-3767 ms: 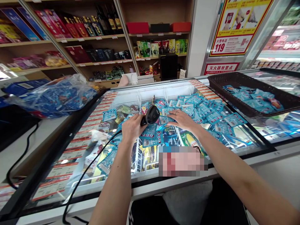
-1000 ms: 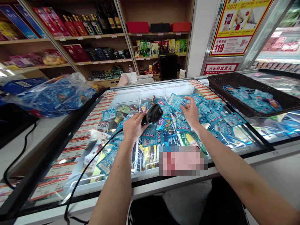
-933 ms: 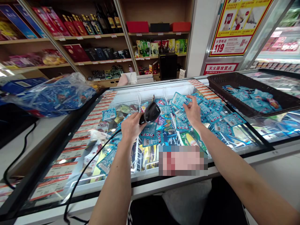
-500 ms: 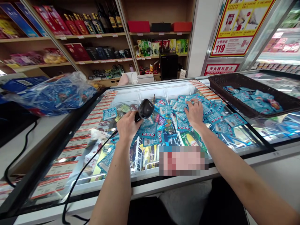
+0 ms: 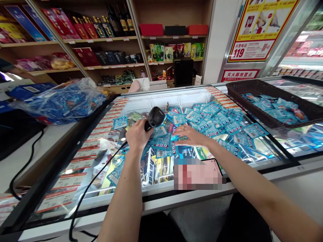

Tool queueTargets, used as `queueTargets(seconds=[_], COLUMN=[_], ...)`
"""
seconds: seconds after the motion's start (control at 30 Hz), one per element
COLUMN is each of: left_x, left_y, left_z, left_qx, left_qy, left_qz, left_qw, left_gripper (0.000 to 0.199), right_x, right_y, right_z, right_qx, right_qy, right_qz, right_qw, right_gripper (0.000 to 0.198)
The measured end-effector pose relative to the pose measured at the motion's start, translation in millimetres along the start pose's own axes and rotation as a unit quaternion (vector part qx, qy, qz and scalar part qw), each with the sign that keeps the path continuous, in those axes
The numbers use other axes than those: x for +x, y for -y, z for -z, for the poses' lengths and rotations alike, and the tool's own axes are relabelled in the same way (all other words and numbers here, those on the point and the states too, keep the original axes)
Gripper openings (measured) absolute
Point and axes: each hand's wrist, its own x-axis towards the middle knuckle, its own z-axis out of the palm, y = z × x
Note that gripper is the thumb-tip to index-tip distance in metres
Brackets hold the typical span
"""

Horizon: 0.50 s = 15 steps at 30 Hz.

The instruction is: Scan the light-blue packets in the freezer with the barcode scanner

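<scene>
Scanner [image 5: 153, 119] diagonal lengthwise, head [image 5: 157, 116] away and right

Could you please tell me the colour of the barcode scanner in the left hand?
The barcode scanner is black, as the head view shows best.

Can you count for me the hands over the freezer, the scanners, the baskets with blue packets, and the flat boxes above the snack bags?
Hands (left hand, right hand): 2
Scanner: 1
Basket: 1
Flat boxes (red box, black box, orange box): 3
Total: 7
</scene>
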Motion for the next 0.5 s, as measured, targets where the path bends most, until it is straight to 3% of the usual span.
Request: queueTargets(seconds=[0.23,0.37,0.5], left_x=[1,0,-1], left_y=[2,4,4], left_z=[-1,0,-2], left_qx=[0.000,-0.003,0.005], left_qy=[0.010,0.000,-0.012], left_qz=[-0.010,-0.006,-0.004], left_qw=[1.000,1.000,1.000], left_gripper=[0.036,0.037,0.035], right_x=[8,12,8], right_y=[9,5,-6], right_z=[-11,-8,-2], right_qx=[-0.069,-0.022,0.098], right_qy=[0.021,0.023,0.008], right_qz=[-0.012,-0.031,-0.142], right_qw=[0.997,0.999,0.985], right_gripper=[0.068,0.057,0.041])
